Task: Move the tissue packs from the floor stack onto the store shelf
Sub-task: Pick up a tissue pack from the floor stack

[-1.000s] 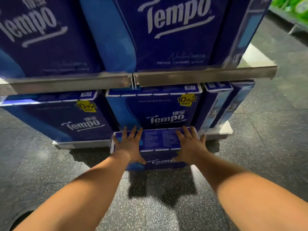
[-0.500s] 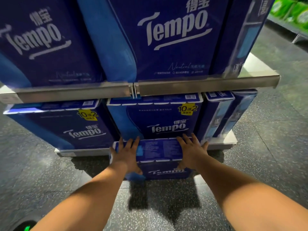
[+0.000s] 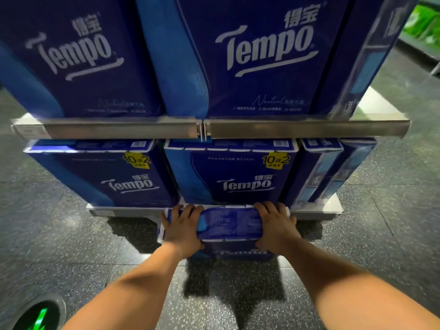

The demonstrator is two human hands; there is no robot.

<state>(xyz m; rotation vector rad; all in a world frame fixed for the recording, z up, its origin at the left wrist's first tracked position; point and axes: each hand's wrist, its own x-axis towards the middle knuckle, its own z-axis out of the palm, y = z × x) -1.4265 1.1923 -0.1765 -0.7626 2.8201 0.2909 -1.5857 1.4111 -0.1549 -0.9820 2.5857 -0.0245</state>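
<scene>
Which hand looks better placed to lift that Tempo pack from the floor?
Neither alone: the left hand and right hand grip opposite ends of the Tempo tissue pack, so lifting probably needs both.

I read "Tempo" on the upper-shelf packs (image 3: 266,51) and lower-shelf packs (image 3: 246,184), whose yellow stickers (image 3: 276,160) say "10" and "2" (smaller print blurs).

Both hands, left hand (image 3: 182,228) and right hand (image 3: 273,226), clasp a blue tissue pack (image 3: 229,225) at the bottom shelf (image 3: 316,211), above the speckled floor (image 3: 71,234).
</scene>
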